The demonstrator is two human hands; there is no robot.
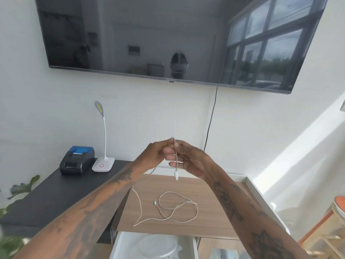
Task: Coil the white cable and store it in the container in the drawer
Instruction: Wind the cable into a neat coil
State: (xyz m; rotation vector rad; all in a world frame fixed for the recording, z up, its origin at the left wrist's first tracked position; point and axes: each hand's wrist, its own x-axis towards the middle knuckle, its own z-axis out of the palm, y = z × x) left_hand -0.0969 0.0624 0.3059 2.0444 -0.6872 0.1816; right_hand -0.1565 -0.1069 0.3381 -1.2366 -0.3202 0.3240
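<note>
1. Above the table (214,187), your left hand (155,154) and right hand (188,159) both pinch the white cable (175,157).
2. Its remaining length lies loose on the table, behind the open drawer (117,245) with the container (158,245).

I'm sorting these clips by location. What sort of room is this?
Probably a home living room or small office: a wall-mounted TV hangs above a wooden desk, with a desk lamp and small receipt printer on the dark cabinet alongside.
</note>
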